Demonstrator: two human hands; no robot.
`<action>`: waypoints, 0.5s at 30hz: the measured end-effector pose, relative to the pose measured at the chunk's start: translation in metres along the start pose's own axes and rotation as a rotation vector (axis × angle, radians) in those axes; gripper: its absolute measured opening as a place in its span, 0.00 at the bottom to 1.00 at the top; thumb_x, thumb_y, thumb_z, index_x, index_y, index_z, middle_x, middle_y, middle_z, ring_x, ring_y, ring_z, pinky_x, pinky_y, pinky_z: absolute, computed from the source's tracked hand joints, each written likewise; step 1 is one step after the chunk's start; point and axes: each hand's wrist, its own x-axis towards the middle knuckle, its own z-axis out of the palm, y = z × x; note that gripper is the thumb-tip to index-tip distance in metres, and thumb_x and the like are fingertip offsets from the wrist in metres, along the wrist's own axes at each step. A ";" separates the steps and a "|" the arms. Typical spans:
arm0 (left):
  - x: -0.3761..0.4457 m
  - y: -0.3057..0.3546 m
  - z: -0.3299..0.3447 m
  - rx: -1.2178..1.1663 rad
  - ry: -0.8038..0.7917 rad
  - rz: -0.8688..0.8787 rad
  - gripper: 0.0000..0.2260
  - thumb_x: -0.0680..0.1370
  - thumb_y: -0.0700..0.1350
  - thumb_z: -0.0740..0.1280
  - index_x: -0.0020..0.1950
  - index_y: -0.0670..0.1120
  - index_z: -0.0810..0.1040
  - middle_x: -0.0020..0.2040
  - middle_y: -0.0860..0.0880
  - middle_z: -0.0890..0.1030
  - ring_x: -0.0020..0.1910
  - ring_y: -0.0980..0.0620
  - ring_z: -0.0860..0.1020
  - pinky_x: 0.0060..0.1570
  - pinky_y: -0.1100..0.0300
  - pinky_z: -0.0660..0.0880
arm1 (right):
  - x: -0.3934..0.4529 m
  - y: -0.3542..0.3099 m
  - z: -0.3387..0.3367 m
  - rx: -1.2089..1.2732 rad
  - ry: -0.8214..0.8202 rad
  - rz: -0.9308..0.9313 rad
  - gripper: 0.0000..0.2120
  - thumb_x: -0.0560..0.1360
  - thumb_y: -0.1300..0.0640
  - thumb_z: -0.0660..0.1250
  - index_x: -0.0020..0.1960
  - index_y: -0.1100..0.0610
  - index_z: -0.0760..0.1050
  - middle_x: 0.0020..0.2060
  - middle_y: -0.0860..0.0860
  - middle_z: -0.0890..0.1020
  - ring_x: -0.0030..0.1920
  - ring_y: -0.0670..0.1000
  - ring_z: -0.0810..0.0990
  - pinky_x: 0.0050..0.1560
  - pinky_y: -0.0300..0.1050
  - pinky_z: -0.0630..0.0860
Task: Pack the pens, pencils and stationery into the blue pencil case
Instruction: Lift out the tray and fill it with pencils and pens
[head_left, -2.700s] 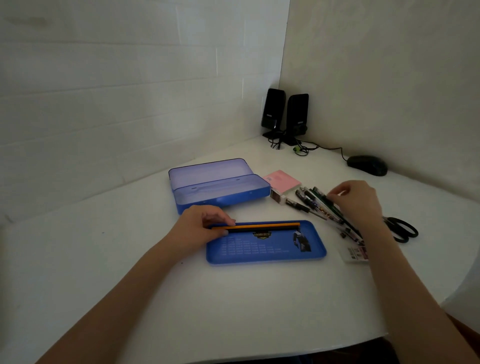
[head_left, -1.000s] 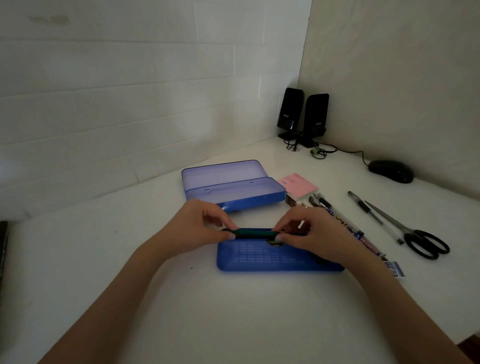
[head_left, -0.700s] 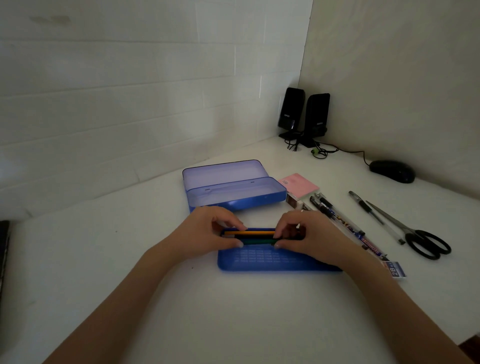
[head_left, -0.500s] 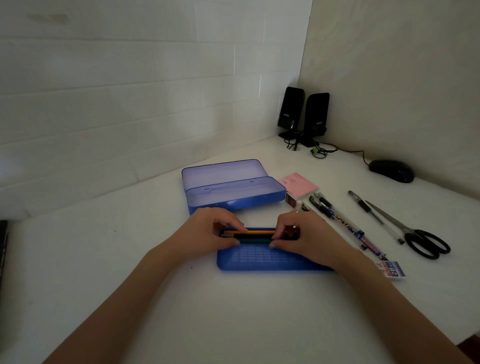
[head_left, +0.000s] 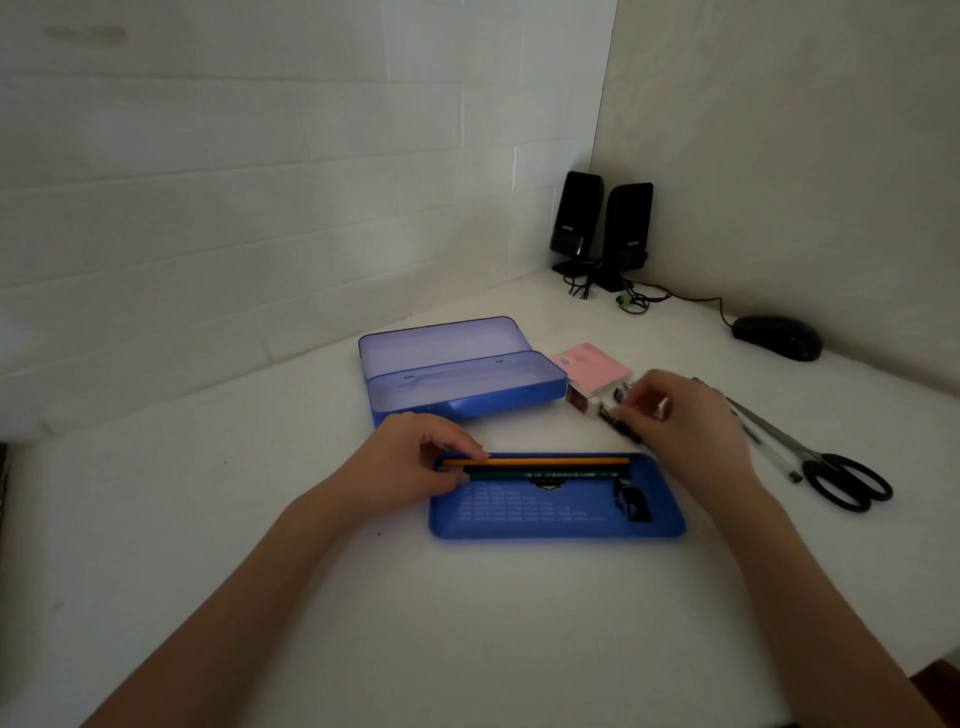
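A blue tray (head_left: 556, 522) lies in front of me with a yellow pencil (head_left: 561, 461) and a green pencil (head_left: 545, 474) side by side along its far edge. My left hand (head_left: 410, 462) pinches the left ends of both pencils. The open blue pencil case (head_left: 462, 382) stands behind the tray, empty. My right hand (head_left: 680, 421) hovers blurred over the loose pens (head_left: 621, 423) to the right of the tray, fingers curled at them; a grip is not visible.
A pink notepad (head_left: 592, 366) and a small eraser (head_left: 579, 399) lie right of the case. Black scissors (head_left: 831, 470) and another pen (head_left: 769, 449) lie further right. A mouse (head_left: 776, 338) and two black speakers (head_left: 602, 228) stand at the back corner.
The green pencil was laid in the tray beside the yellow one. My right hand then left the tray and moved back right to the loose pens. My left hand stayed at the pencils' ends.
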 end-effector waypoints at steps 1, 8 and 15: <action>0.000 0.000 0.000 0.000 0.002 -0.002 0.15 0.69 0.32 0.72 0.45 0.53 0.84 0.47 0.50 0.84 0.46 0.54 0.81 0.48 0.62 0.78 | 0.002 0.008 -0.004 -0.045 0.034 0.052 0.04 0.72 0.50 0.69 0.42 0.50 0.76 0.38 0.44 0.79 0.38 0.44 0.75 0.36 0.43 0.72; 0.001 -0.001 0.000 0.012 0.007 -0.005 0.14 0.69 0.32 0.72 0.46 0.51 0.84 0.47 0.49 0.84 0.46 0.53 0.81 0.48 0.64 0.78 | 0.010 0.038 -0.010 -0.189 -0.006 0.306 0.07 0.74 0.52 0.66 0.51 0.51 0.80 0.48 0.52 0.82 0.46 0.53 0.79 0.43 0.48 0.77; 0.000 -0.001 0.000 0.003 0.015 -0.009 0.14 0.68 0.31 0.72 0.45 0.48 0.84 0.47 0.47 0.84 0.46 0.52 0.81 0.49 0.61 0.79 | 0.008 0.036 -0.009 -0.159 -0.042 0.338 0.11 0.73 0.49 0.68 0.53 0.50 0.80 0.47 0.51 0.82 0.46 0.52 0.79 0.46 0.51 0.79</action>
